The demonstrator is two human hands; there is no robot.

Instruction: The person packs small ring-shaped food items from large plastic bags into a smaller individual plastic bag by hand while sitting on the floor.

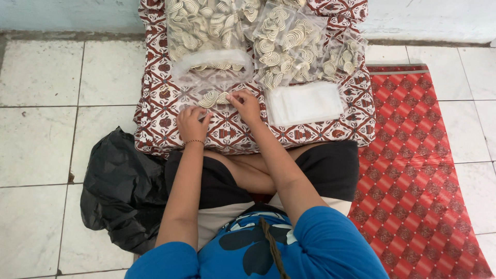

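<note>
Grip of both hands, left hand (192, 123) and right hand (246, 105), pinched closed on a small clear bag (209, 98) of spiral crackers.

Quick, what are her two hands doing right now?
Left hand: closed on the small clear bag.
Right hand: pinching a spiral cracker at the bag's mouth.

Two hands work at the near edge of one patterned cushion (160, 111). One big open bag of swirl crackers (204, 31) stands far left. About three small filled packets (289, 44) lie to its right. One stack of empty clear bags (305, 102) sits nearer. One black bag (121, 188) lies near left, one red mat (418, 170) right.
</note>
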